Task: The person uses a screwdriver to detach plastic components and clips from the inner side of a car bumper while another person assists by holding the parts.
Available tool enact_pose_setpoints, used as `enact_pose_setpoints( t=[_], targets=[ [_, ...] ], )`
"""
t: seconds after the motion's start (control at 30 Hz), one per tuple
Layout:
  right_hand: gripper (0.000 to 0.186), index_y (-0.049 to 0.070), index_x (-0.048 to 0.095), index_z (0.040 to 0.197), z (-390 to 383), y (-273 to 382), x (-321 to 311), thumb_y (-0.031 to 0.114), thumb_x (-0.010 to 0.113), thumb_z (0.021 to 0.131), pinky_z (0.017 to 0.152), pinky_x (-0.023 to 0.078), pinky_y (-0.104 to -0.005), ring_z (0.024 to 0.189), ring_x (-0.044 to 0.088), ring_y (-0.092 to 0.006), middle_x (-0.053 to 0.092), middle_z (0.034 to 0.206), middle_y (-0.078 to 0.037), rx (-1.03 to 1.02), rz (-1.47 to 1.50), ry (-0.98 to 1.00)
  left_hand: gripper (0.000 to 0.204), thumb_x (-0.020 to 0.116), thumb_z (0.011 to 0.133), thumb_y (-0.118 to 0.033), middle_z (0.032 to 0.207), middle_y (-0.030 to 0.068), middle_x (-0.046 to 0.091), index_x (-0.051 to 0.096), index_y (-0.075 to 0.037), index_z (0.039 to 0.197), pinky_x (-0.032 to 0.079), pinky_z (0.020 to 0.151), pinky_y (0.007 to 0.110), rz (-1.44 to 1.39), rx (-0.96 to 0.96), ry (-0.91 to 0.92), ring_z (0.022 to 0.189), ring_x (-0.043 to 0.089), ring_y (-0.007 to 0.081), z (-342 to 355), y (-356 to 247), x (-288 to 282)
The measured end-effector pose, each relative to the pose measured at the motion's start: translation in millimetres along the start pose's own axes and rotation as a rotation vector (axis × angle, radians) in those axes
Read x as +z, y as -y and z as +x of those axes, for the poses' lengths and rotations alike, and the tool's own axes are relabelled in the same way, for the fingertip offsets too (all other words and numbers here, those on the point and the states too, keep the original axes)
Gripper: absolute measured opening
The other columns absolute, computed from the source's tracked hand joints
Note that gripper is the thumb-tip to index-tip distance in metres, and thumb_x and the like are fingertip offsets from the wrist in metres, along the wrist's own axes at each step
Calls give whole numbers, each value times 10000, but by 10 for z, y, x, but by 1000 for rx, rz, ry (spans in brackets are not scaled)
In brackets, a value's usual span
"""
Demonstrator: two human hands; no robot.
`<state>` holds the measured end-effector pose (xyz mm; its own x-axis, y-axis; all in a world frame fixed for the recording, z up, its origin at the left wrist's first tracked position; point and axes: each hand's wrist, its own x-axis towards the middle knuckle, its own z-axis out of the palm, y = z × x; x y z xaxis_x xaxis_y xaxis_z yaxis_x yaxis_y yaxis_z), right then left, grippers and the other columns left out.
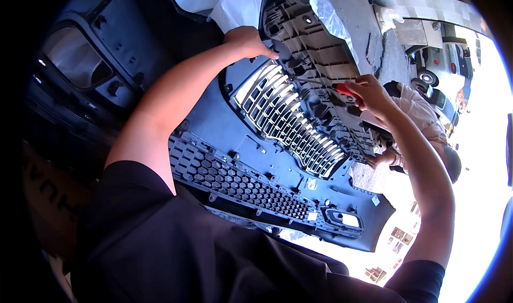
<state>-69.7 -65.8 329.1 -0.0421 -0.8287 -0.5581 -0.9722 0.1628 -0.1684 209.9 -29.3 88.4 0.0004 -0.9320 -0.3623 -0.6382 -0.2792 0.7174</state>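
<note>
A large car front bumper (206,108) lies before me with its inner side up. Across its middle runs a chrome-and-black grille (291,126), and nearer to me a honeycomb lower grille (235,182). A ribbed dark plastic panel (315,41) stands tilted along the grille's far edge. My left hand (247,41) is closed at the panel's left end, its fingertips down by the grille's corner; some fingers are hidden. In my right hand (373,95) is a screwdriver (346,90) by its red handle. Its thin shaft points left, over the seam between panel and grille.
At the right another person (419,110) bends in, a hand (378,158) at the panel's right end. Clear plastic wrap (214,1) lies beyond the bumper. Dark car body parts (80,57) stand at the left, above a cardboard box (53,196). Parked vehicles (438,65) show far right.
</note>
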Motion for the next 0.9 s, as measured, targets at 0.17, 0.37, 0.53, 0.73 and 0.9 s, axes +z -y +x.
enact_pose_setpoints(
  t=[0.17, 0.37, 0.53, 0.73, 0.9],
  targets=[
    [320, 84, 671, 1212, -87, -289, 124, 229, 730, 933, 728, 582, -434, 780, 719, -326, 728, 995, -140, -845, -417, -297, 667, 805, 672, -733, 616, 9, 694, 732, -75, 754, 562, 685, 370, 48, -28, -6, 675, 725, 222, 5, -16, -29],
    [451, -22, 686, 1141, -80, 30, -13, 409, 671, 1006, 619, 586, -304, 646, 689, -177, 698, 775, -141, 103, -85, -49, 692, 808, 668, -738, 677, 47, 717, 760, -64, 817, 561, 698, 383, 57, 9, -63, 690, 728, 255, -15, -25, -19],
    [391, 17, 621, 1241, -15, -228, -29, 206, 759, 928, 758, 592, -364, 958, 716, -262, 671, 1180, -201, -434, -176, -132, 697, 808, 672, -738, 684, 66, 716, 757, -62, 836, 556, 682, 393, 22, 10, -17, 695, 728, 265, 13, -28, -35],
    [295, 47, 690, 1181, -203, -71, 59, 222, 719, 945, 853, 562, -430, 974, 701, -384, 703, 1091, -185, -786, -483, -218, 686, 811, 663, -741, 610, 33, 684, 714, -65, 727, 555, 667, 379, 27, -1, -27, 682, 723, 239, -28, -40, -54],
    [445, 9, 728, 1104, -21, 151, 41, 430, 607, 1022, 619, 563, -372, 664, 699, -254, 716, 806, -146, -322, -386, -179, 681, 818, 664, -731, 622, 39, 692, 730, -61, 750, 551, 661, 389, 21, -7, -26, 681, 723, 239, -6, -48, -58]
  ],
)
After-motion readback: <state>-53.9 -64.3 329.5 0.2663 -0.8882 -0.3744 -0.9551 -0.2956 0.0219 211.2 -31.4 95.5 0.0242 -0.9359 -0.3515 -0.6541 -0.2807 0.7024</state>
